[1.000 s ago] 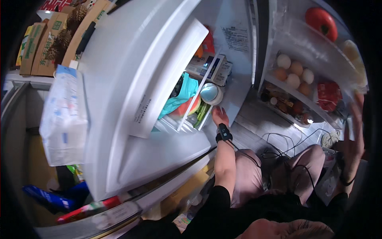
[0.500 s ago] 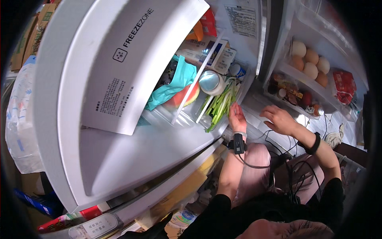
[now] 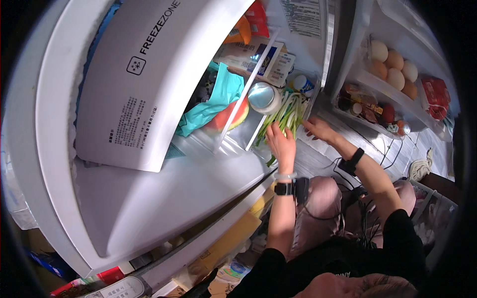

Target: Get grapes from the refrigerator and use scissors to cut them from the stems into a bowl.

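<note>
A bunch of green onions (image 3: 285, 113) lies in a clear bin (image 3: 250, 134) of an opened fridge, white ends toward the back and green ends toward me. My left hand (image 3: 281, 145) is over the lower green part, palm down, fingers stretched out against the stalks. At the right edge of the bunch, my right hand (image 3: 320, 130) has its fingers apart, its tips close to the stalks. Neither hand is closed round anything. Behind the onions stands a jar with a silvery lid (image 3: 263, 97). Beside it, across a clear divider, are a cut watermelon (image 3: 226, 119) and a teal plastic bag (image 3: 213, 107).
A white inner freezer flap (image 3: 144, 99) slants across the left. On the right, the door shelf holds several eggs (image 3: 395, 78), a red packet (image 3: 436, 98) and small jars. Boxed cartons (image 3: 253, 57) stand at the back. Dark cables (image 3: 365, 218) hang over my lap.
My left hand has turned palm down and moved left and up onto the green onions. My right hand has moved left and up to their edge. The view has shifted slightly.
</note>
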The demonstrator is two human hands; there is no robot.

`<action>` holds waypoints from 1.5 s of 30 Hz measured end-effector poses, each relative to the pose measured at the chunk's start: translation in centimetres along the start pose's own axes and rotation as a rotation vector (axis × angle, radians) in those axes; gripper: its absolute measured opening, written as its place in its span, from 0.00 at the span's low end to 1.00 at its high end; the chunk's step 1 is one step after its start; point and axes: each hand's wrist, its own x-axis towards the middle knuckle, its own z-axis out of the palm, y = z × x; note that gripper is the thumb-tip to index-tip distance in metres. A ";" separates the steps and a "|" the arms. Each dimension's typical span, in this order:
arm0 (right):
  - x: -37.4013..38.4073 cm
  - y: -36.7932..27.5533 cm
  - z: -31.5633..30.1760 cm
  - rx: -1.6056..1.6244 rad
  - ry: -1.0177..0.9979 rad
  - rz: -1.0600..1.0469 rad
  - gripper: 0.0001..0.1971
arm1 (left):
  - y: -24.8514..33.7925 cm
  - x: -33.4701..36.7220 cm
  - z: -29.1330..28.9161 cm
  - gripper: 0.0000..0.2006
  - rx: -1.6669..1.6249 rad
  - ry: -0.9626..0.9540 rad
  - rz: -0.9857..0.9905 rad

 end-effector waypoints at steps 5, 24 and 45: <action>0.9 0.2 1.8 0.210 -0.085 0.103 0.24 | -3.6 2.5 2.6 0.25 0.428 0.050 -0.077; -0.7 2.9 1.2 0.486 -0.032 0.028 0.17 | -1.8 2.1 2.5 0.26 0.220 -0.109 -0.072; -1.4 1.6 1.3 0.126 0.266 0.059 0.51 | -3.2 0.6 3.0 0.12 0.009 -0.164 -0.119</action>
